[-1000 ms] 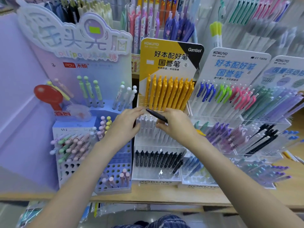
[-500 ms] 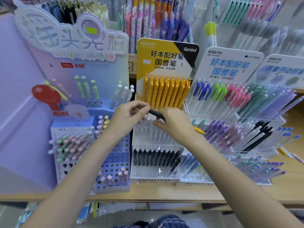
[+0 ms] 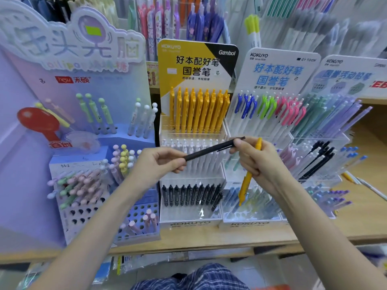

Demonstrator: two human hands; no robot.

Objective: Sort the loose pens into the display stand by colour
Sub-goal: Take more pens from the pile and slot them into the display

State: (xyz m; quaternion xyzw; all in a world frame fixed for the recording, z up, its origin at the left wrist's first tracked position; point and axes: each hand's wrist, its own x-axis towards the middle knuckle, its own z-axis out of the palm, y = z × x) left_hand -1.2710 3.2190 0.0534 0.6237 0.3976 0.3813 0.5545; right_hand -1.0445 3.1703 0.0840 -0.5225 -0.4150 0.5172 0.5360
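Observation:
A black pen (image 3: 211, 150) lies almost level between my hands, in front of the tiered Kokuyo display stand (image 3: 191, 223). My left hand (image 3: 156, 165) pinches its lower end. My right hand (image 3: 258, 164) touches its upper end with thumb and finger and also grips a yellow pen (image 3: 247, 181) that points down. The stand holds a top row of yellow pens (image 3: 199, 110), a middle row of white pens (image 3: 201, 162) and a bottom row of black pens (image 3: 191, 194).
A purple lollipop-pen stand (image 3: 83, 185) is at the left. A second Kokuyo stand (image 3: 272, 114) with blue, green and pink clips is at the right, then a pastel pencil stand (image 3: 335, 122). All rest on a wooden shelf (image 3: 209, 239). More pens hang behind.
Both hands have drawn back and down from the yellow row. My left hand now holds the black pen's end, and the yellow pen in my right hand has come into clear view.

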